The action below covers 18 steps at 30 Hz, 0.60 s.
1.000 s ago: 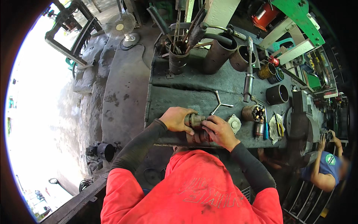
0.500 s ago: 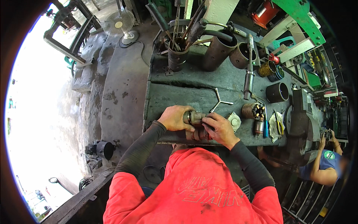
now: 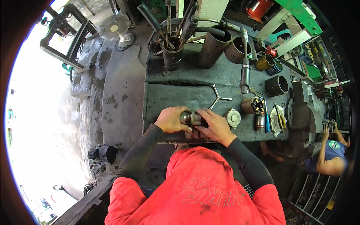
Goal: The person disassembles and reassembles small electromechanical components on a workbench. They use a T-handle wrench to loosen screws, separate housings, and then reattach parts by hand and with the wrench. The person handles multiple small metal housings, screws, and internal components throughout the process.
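While both hands close on a small metal cylinder [image 3: 190, 118] at the near edge of the tabletop [image 3: 187, 93], the margin for a slip looks thin. The left hand [image 3: 171, 119] wraps one end, fingers curled round it; the right hand [image 3: 214, 125] clamps the other, fingers bent over the top. The part sits just above the edge, close to the red-shirted chest — if either grip loosens on what looks like greasy metal, it would likely drop to the floor or roll away. A hard twist could also nip a fingertip between the two halves.

The tabletop is dark, stained steel. A three-armed wrench [image 3: 217, 98] lies just beyond the hands, a round cap [image 3: 233, 118] beside the right one, a wound armature [image 3: 253, 105] near that. Steel sleeves [image 3: 213, 47] and a pot of tools [image 3: 172, 56] stand at the far side; a vise [image 3: 302, 112] is at the right end. A fan [image 3: 114, 29] stands on the concrete outside, and another person [image 3: 330, 150] works at the right — daylight floods the left.
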Each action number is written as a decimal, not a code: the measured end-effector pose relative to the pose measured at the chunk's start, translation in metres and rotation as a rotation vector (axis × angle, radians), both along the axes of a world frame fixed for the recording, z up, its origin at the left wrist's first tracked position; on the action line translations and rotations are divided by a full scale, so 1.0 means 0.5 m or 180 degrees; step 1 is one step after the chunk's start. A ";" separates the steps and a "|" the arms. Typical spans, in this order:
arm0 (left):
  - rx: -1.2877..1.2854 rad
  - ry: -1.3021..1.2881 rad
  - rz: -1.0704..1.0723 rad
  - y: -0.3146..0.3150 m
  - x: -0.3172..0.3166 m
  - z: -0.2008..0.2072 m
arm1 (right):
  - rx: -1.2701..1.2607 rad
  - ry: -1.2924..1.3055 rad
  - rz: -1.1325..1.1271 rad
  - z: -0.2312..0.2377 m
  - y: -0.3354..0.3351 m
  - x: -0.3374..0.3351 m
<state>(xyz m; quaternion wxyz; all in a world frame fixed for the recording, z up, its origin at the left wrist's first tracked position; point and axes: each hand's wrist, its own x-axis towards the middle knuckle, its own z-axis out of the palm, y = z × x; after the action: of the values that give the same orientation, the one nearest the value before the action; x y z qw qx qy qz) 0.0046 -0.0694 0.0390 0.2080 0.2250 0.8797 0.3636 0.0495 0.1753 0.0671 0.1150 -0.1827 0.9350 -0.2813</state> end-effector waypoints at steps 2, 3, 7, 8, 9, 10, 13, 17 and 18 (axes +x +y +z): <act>-0.0060 -0.0185 0.0011 -0.019 0.000 0.000 | -0.0032 0.0058 -0.0033 -0.001 0.004 0.007; -0.0128 -0.0283 0.0053 -0.027 0.001 -0.002 | -0.0020 0.0075 -0.0066 -0.001 0.004 0.011; -0.0272 -0.0186 0.0570 -0.051 0.015 -0.020 | -0.0062 0.0059 -0.0146 0.001 0.002 0.021; -0.0335 -0.0116 0.0690 -0.052 0.022 -0.027 | -0.0093 0.0096 -0.0149 0.001 0.001 0.023; -0.0395 -0.0049 0.0811 -0.051 0.030 -0.034 | -0.0121 0.0132 -0.0151 0.000 0.000 0.025; -0.0465 0.0040 0.0916 -0.049 0.039 -0.042 | -0.0111 0.0127 -0.0179 -0.002 0.000 0.027; -0.0740 0.0337 0.1187 -0.034 0.065 -0.067 | -0.0202 0.0166 -0.0185 -0.010 0.003 0.034; -0.0983 0.0836 0.1371 -0.008 0.092 -0.094 | -0.0184 0.0337 -0.0161 -0.022 0.008 0.043; -0.1002 0.0881 0.1381 -0.004 0.096 -0.098 | -0.0174 0.0349 -0.0160 -0.023 0.009 0.045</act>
<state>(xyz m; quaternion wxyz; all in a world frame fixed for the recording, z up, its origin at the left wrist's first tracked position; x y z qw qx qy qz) 0.0526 -0.0716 -0.0102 0.0359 0.0441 0.9728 0.2246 0.0721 0.1797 0.0555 0.0515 -0.1774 0.9362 -0.2990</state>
